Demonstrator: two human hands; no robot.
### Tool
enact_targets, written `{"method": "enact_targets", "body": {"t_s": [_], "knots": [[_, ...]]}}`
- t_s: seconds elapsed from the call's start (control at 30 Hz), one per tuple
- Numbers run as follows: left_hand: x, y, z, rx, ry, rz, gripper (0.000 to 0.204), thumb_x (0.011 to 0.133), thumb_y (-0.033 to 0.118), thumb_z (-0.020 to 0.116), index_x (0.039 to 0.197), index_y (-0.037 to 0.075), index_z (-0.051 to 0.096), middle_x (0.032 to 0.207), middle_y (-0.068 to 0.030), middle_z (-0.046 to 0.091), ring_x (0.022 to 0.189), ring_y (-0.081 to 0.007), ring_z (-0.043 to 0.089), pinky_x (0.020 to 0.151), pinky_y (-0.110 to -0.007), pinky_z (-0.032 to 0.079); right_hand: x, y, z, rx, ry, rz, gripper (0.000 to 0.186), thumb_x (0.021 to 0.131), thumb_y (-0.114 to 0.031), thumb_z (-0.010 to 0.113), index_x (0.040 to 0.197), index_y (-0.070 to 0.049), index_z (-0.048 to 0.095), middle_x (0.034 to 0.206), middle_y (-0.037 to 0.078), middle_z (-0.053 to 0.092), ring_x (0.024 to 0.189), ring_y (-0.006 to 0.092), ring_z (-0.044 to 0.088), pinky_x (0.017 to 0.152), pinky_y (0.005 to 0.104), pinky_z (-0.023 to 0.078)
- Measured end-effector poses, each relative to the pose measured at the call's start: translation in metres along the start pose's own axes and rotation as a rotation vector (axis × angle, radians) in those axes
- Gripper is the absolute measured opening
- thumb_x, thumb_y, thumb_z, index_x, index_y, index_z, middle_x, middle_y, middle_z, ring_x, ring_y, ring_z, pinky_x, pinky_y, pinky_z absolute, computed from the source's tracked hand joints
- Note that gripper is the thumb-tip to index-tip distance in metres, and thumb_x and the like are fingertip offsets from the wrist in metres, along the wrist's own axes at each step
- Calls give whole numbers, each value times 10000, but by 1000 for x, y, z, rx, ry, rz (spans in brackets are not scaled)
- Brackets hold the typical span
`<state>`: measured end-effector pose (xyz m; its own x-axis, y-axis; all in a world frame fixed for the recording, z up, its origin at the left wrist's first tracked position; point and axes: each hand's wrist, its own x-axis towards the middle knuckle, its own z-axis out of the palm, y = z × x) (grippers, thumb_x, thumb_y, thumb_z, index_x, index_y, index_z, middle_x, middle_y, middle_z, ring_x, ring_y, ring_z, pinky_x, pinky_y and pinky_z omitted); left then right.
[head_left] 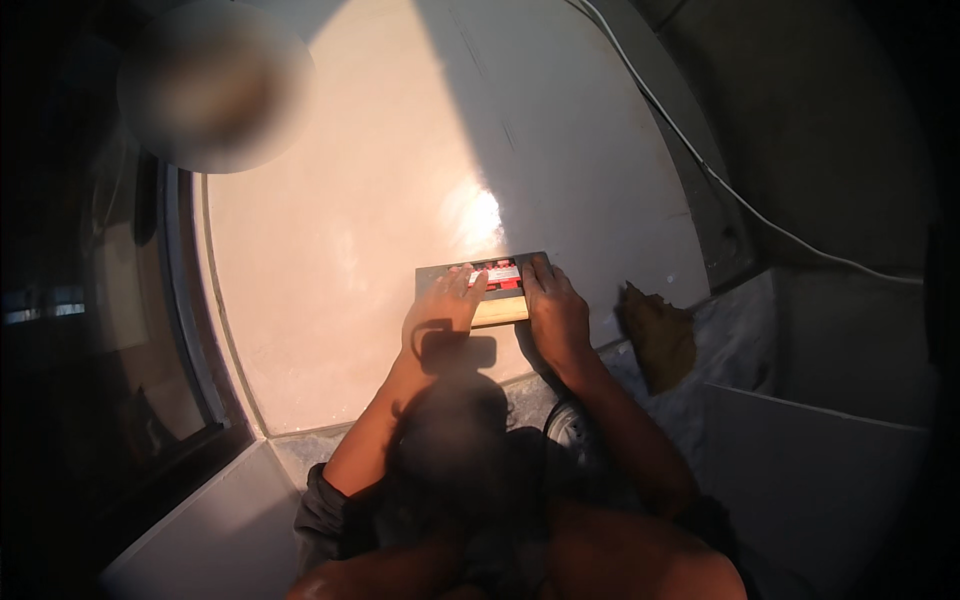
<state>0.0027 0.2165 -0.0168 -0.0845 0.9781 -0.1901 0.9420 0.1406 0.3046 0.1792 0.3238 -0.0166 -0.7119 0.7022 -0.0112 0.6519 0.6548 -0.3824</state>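
Observation:
A flat rectangular box [500, 312] lies before me on the pale tiled surface, with a dark top and a yellowish, wood-coloured near side. Set into its top is a red and white panel [508, 283]. My left hand [440, 308] is on the left end, its fingers reaching forward over the top and covering part of the panel. On the right end rests my right hand [556, 312], fingers bent over the dark top. Both hands grip the box between them; the thumbs are mostly hidden. A shadow of my head and arm falls across the near side of my left hand.
A glossy pale tile [330, 220] carries a bright glare patch beyond the box. Right of my right hand lies a brown dry leaf [660, 345]. A white cable [700, 160] curves along the far right. At the left stands a dark-framed glass panel [120, 300]. A blurred round spot hides the upper left.

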Motion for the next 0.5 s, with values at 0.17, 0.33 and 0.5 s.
{"method": "enact_targets", "body": {"t_s": [0.17,0.33,0.5], "knots": [[3,4,0,-48,-43,-22,605,1003,140,562,1590,23,475,1614,-259,503,1519,-393,476,1265,-452,391,2,9,-2,-27,20,-32,482,899,8,633,1380,30,637,1442,202,645,1194,407,684,958,457,616],[-4,8,-5,-7,5,-37,550,982,71,551,1532,58,562,1571,-216,571,1472,-377,537,1176,-445,504,4,5,-4,-28,10,-24,460,902,1,633,1361,32,645,1454,205,644,1166,406,695,948,467,613],[4,11,-9,30,15,-36,559,974,84,570,1533,65,563,1559,-203,586,1462,-376,549,1163,-446,515,6,12,-5,34,10,-16,456,901,3,632,1357,30,648,1446,209,649,1171,406,692,938,464,618]]}}
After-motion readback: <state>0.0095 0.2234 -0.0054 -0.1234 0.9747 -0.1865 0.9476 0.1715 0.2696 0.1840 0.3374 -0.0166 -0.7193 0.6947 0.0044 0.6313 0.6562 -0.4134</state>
